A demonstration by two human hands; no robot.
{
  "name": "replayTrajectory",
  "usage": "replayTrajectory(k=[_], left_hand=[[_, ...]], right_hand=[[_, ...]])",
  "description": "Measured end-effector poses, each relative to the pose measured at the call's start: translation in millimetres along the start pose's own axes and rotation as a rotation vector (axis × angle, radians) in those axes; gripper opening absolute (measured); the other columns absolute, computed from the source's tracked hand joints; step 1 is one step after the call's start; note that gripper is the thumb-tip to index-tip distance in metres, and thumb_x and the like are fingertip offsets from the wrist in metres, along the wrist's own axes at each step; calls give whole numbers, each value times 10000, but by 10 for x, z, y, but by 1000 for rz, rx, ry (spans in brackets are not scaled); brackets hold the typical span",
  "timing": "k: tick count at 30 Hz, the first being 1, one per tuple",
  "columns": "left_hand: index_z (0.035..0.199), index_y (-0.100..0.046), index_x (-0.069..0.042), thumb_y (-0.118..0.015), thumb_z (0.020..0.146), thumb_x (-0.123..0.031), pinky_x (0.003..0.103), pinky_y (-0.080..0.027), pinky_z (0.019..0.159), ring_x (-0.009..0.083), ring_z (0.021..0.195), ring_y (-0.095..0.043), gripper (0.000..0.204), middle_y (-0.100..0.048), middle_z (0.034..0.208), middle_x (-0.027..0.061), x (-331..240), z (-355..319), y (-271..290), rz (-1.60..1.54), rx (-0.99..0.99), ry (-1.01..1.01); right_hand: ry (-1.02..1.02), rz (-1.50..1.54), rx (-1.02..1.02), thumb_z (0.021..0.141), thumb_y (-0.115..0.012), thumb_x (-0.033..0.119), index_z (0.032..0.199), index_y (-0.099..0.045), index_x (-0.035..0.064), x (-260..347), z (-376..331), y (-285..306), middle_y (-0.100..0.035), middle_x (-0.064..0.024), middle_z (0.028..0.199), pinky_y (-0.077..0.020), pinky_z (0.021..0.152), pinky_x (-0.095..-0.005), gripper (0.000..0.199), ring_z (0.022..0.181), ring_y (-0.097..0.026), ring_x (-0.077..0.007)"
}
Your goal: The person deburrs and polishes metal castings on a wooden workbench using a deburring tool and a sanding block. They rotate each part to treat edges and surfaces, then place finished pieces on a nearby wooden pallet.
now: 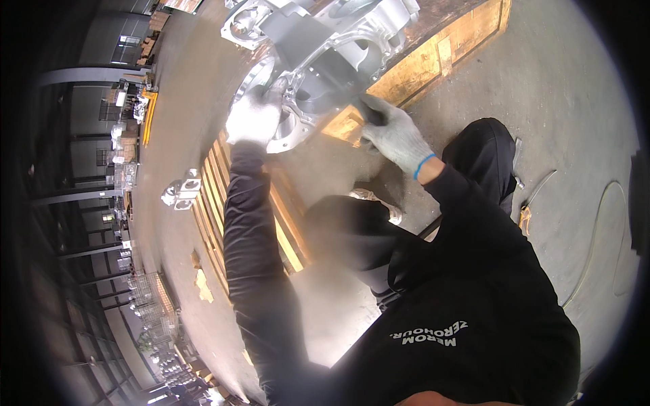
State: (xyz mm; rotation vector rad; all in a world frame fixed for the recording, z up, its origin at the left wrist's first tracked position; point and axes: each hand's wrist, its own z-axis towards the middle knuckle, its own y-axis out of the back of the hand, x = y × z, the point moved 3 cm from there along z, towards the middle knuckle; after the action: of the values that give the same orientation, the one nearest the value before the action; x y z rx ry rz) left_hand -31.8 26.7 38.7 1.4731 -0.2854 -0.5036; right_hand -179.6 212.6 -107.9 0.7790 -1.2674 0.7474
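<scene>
Large grey metal casting rests on a wooden pallet. At the casting's lower rim, gloved left hand presses flat, fingers spread; gloved right hand grips its near edge (fingertips curled, partly hidden).
</scene>
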Motion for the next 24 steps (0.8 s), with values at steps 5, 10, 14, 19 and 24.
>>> replayTrajectory(k=[5, 10, 14, 19, 24], left_hand=[[1237, -752, -145, -597, 973, -648, 467, -564, 930, 390, 1039, -732, 590, -766, 1084, 186, -1, -18, -102, 102, -193, -99], [1119, -785, -102, -625, 959, -635, 489, -592, 837, 408, 915, -758, 579, -772, 935, 208, 5, -35, -146, 77, -352, -199], [1133, -780, -105, -588, 954, -684, 485, -586, 878, 406, 965, -756, 635, -776, 966, 206, 50, 16, -173, 123, -249, -100], [1070, -788, -75, -549, 942, -750, 479, -585, 848, 383, 909, -766, 727, -779, 916, 197, 81, -2, -201, 85, -262, -144], [1056, -790, -77, -537, 958, -725, 452, -603, 844, 381, 911, -771, 702, -784, 906, 182, 87, -21, -133, 50, -250, -207]], right_hand=[[76, 20, 13, 1037, -587, 259, 1410, -598, 72, 191, 27, -393, -710, -218, 1055, -547, 827, -448, 418, 954, -678, -384], [-110, 63, -13, 1085, -523, 284, 1344, -656, 36, 287, -93, -343, -738, -226, 961, -549, 764, -449, 382, 837, -720, -353], [90, -131, 78, 1078, -525, 287, 1280, -682, 18, 350, 192, -244, -723, -187, 871, -530, 735, -423, 371, 758, -673, -295], [-111, -41, 16, 1056, -585, 339, 1206, -736, 1, 295, 699, -375, -746, -145, 898, -527, 724, -405, 399, 758, -663, -238], [-19, 54, 174, 1023, -588, 325, 1064, -702, 40, 244, 933, -369, -696, -120, 835, -525, 705, -391, 309, 744, -661, -273]])
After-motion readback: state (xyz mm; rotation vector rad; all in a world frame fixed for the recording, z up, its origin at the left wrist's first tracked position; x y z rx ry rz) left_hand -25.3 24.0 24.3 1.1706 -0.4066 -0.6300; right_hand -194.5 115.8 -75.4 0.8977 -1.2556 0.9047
